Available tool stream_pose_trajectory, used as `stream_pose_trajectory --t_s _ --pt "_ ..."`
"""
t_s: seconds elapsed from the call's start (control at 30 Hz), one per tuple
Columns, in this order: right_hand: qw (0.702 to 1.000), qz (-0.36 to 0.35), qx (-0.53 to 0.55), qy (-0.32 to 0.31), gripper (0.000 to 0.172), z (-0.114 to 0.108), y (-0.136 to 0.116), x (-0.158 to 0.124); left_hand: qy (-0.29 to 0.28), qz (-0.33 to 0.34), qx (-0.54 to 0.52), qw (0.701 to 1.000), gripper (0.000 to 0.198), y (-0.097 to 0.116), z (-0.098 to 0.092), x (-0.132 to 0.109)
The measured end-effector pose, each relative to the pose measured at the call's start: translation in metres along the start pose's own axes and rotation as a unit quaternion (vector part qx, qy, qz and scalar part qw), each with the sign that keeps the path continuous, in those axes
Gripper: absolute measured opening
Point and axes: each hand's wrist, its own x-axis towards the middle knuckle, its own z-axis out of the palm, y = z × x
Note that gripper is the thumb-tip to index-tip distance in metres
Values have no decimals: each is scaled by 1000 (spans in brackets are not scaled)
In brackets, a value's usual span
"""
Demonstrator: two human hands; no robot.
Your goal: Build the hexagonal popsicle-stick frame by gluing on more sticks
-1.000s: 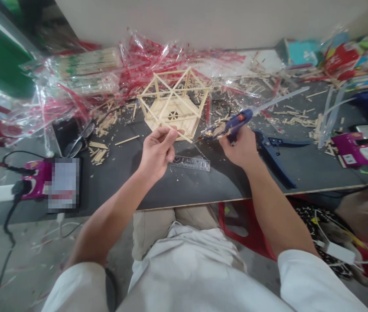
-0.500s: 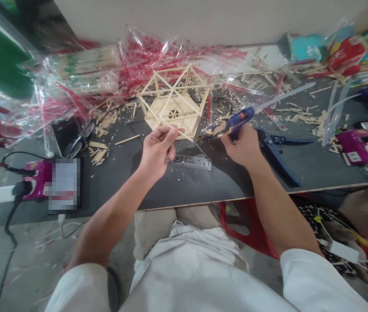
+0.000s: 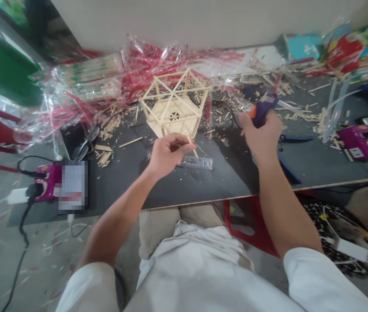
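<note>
My left hand (image 3: 170,154) pinches a short wooden stick (image 3: 192,146) in front of a hexagonal frame of wooden sticks (image 3: 173,97). The frame has a slatted floor with a small wheel-like pattern. Under the stick, a clear ruler (image 3: 197,163) lies on the dark tabletop, partly covered by my left hand. Over to the right, my right hand (image 3: 263,134) is wrapped round a blue hot glue gun (image 3: 264,107) with an orange part, held above the table. Beneath my right forearm lies a blue-handled cutter (image 3: 289,170), partly hidden.
Stick offcuts (image 3: 109,130) are scattered about the table. Clear and red plastic wrapping (image 3: 151,60) lies along the back. At the left are a phone (image 3: 73,186), a purple power strip (image 3: 49,182) and glasses (image 3: 83,147); another purple power strip (image 3: 362,143) is at the right.
My right hand has moved the glue gun right and up, away from my left hand. My left hand has come lower and turned, so its stick now points down over the ruler.
</note>
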Motion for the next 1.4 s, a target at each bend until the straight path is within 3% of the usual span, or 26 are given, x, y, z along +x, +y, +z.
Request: stream_pose_trajectory --t_s 0.13,0.33,0.43,0.5,0.57,0.7,0.8,0.93,1.03,1.17,1.3,1.4 --pt "998 63 -10 17 39 3 12 11 -9 4 20 1000 26 -3 -3 0" --pt "991 110 -3 -79 33 13 28 40 -4 -3 20 1000 35 -5 -9 5" --pt "979 103 -110 -136 24 12 24 50 -10 -13 12 1000 40 -3 -9 4" --pt "966 65 -204 -144 24 7 15 49 -15 -23 7 1000 41 -1 -8 4" --pt "956 28 -265 -121 35 1 1 44 -18 -32 1 999 40 0 -8 3" --pt "952 1 -289 -99 43 -6 -35 34 -17 -45 -7 999 37 1 -7 3" --pt "947 8 -271 -172 34 2 -61 32 -20 -47 -14 999 39 2 -7 3" --pt "907 -2 -289 -308 33 28 -78 35 -25 -43 -18 999 43 4 -7 5" --pt "890 -35 -298 -343 29 41 -79 36 -28 -42 -19 999 44 3 -8 5" --pt "908 -35 -269 -318 22 35 -76 32 -39 -52 -10 998 45 2 -9 3" --pt "968 -57 -154 -190 12 7 -77 23 -62 -47 -5 997 46 7 -12 2" --pt "982 -120 -80 -126 10 -18 -91 23 -90 -26 -2 996 45 12 -15 2"
